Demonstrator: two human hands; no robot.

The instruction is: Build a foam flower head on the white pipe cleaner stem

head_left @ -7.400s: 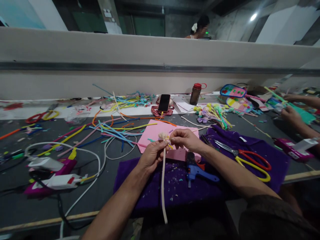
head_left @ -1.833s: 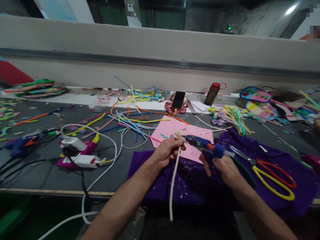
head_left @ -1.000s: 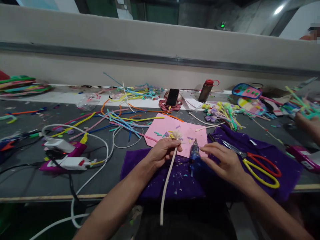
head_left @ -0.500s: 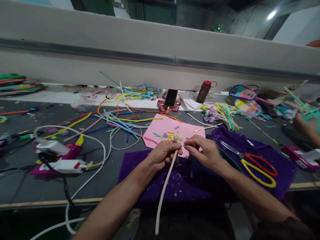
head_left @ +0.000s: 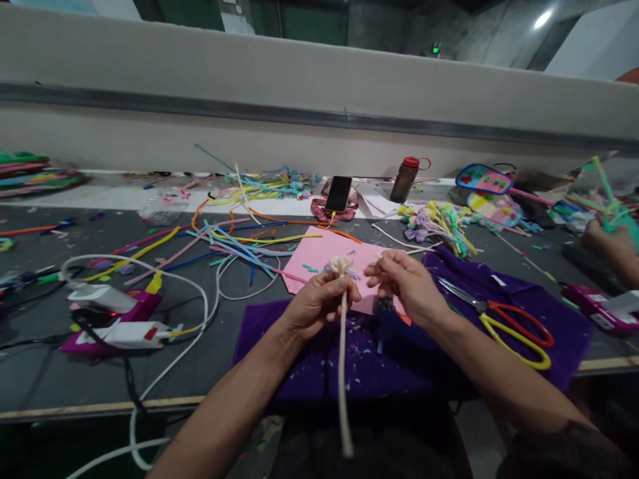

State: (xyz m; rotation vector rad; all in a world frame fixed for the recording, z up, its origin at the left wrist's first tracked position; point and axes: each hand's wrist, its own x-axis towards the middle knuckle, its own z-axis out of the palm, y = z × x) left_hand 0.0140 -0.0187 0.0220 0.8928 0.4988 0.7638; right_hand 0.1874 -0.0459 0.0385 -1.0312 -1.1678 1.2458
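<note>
My left hand pinches a cream pipe-cleaner flower just under its fluffy head. Its long pale stem hangs down toward me over the table edge. A short distance to the right, my right hand is raised with thumb and forefinger pressed together; anything between them is too small to make out. Beneath both hands lie a pink sheet with small coloured offcuts and a purple cloth dusted with scraps.
Scissors with red and yellow handles rest on the cloth at right. Loose pipe cleaners, a phone, a bottle and finished bunches lie behind. Power strips and cables occupy the left. Another person's hand works far right.
My right hand has come away from the flower, up and to the right. My left hand keeps its hold, moving slightly left, and the stem now hangs straighter.
</note>
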